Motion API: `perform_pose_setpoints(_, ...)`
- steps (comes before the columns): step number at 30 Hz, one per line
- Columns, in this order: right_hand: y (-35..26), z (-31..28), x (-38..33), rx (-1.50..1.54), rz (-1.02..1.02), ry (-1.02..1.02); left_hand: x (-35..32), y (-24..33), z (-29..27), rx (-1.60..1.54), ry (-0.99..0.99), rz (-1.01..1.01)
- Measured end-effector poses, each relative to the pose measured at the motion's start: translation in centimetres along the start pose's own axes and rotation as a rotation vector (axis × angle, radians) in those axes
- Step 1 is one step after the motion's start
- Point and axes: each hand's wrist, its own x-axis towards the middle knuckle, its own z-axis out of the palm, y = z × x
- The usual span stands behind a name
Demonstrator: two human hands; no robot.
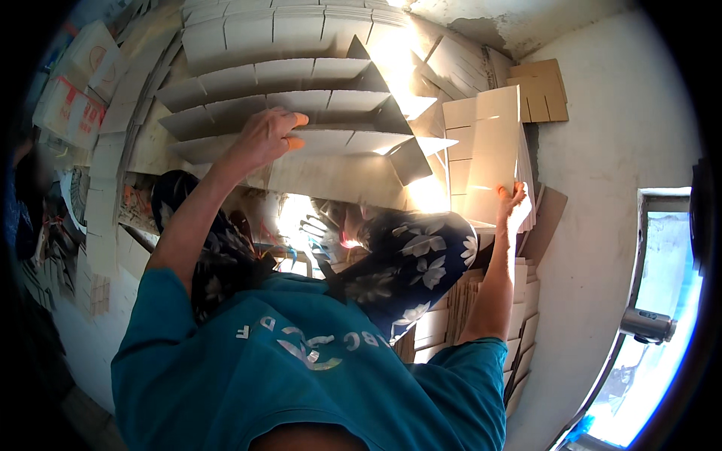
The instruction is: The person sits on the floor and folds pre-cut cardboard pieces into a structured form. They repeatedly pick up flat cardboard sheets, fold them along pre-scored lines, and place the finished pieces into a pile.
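Note:
My left hand (265, 137), with orange covers on its thumb and a finger, closes over the top edge of the nearest upright cardboard strip (338, 141). Its thumb lies on the near side and the finger on the far side. Behind stand more slotted strips (282, 74) in parallel rows, their right ends meeting a slanting cross strip (380, 94). At the right, my right hand (514, 204) grips the lower right edge of a tall cardboard sheet (492, 150), its thumb on the face. This sheet leans in front of other slotted sheets (459, 143).
Stacked slotted cardboard (286, 30) fills the far side. Brown cardboard pieces (540, 90) rest by the right wall (602, 143), and more stacks (526, 331) stand beside my right forearm. White boxes (69, 105) are at the far left. A bright window (654, 323) is at the right.

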Motion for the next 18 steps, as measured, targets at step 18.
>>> perform_pose_setpoints(18, -24.8, -0.1, -1.5, 0.932, -0.057, -0.679, 0.1, 0.5, 3.2, 0.055, -0.062, -0.04)
